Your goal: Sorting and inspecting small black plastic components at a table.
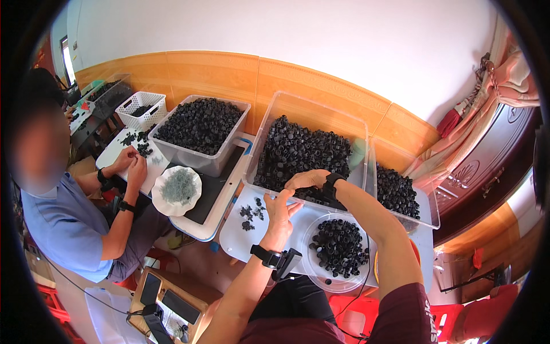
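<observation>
My left hand is raised over the white table, in front of a large clear bin, with its fingers apart and nothing visible in them. My right hand reaches across the bin's front rim, fingers curled together close to the left fingertips. Whatever the right fingers hold, if anything, is too small or hidden to make out. Small black ring-like plastic caps heap up inside the bin. Below my right forearm, a round clear tray holds more black caps. Small black pieces lie on the table left of my left hand.
To the left, a co-worker handles something small beside a white scalloped bowl of translucent pieces and a clear bin of black caps. Another clear bin stands at right. A wooden stool and red stools are below.
</observation>
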`<state>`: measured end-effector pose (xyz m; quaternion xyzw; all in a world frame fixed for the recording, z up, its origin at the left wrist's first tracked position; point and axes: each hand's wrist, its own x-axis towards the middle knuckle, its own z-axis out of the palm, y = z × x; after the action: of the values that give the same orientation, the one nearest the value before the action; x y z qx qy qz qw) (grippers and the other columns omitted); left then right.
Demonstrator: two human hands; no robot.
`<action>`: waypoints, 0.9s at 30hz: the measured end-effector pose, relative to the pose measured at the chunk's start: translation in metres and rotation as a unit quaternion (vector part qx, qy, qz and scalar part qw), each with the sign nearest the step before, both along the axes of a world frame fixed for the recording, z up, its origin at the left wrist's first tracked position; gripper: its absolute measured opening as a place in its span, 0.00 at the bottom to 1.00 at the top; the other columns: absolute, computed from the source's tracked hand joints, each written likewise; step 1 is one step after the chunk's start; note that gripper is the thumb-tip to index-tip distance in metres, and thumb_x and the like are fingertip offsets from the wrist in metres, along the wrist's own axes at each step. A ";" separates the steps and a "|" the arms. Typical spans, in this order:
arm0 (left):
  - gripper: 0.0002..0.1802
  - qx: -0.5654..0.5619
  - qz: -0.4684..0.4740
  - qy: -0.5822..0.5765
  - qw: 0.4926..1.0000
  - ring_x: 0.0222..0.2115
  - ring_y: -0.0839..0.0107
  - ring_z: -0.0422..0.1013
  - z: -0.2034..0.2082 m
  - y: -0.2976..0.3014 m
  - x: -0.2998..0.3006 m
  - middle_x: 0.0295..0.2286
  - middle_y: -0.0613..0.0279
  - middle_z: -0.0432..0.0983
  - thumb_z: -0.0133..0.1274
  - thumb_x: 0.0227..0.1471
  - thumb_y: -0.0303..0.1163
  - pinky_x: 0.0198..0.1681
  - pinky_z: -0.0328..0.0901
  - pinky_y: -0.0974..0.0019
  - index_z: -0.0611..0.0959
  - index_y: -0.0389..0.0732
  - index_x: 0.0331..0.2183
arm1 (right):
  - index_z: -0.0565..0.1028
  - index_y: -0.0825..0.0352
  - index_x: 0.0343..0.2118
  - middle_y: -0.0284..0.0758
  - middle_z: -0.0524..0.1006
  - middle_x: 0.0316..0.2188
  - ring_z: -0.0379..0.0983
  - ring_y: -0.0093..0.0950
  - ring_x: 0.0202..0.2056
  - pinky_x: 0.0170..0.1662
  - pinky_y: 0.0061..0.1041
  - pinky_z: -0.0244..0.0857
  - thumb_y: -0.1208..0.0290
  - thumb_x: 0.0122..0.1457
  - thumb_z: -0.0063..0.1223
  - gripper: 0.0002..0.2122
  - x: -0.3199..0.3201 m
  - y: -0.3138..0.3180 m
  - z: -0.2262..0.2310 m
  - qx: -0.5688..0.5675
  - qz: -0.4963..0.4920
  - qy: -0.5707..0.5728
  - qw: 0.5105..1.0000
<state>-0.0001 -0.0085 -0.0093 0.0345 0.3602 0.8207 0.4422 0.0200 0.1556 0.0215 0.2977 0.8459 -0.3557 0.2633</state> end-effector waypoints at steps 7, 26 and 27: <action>0.47 0.005 -0.007 -0.008 1.000 0.26 0.62 0.71 0.002 0.000 -0.001 0.37 0.53 0.65 0.59 0.38 0.34 0.35 0.71 0.62 0.47 0.31 0.51 | 0.77 0.61 0.38 0.32 0.75 0.38 0.66 0.29 0.43 0.46 0.28 0.59 0.62 0.41 0.57 0.18 0.003 -0.006 0.019 -0.005 0.007 0.034 0.999; 0.19 -0.068 -0.001 -0.011 0.998 0.20 0.62 0.69 0.009 0.032 -0.015 0.35 0.54 0.63 0.57 0.37 0.33 0.31 0.72 0.57 0.69 0.36 0.32 | 0.72 0.62 0.28 0.30 0.74 0.24 0.71 0.19 0.19 0.11 0.14 0.55 0.68 0.47 0.54 0.06 0.059 0.035 0.089 -0.215 -0.240 0.268 0.908; 0.17 -0.057 0.001 -0.006 0.998 0.17 0.63 0.68 0.013 0.034 -0.016 0.30 0.56 0.66 0.57 0.38 0.35 0.30 0.72 0.55 0.71 0.38 0.30 | 0.72 0.63 0.30 0.32 0.74 0.25 0.72 0.21 0.19 0.09 0.13 0.55 0.68 0.47 0.54 0.08 0.064 0.036 0.092 -0.234 -0.254 0.274 0.898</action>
<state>-0.0163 0.0255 0.0036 0.0038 0.4034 0.7995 0.4451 0.0837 0.1920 0.1135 0.3228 0.6728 -0.6655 -0.0166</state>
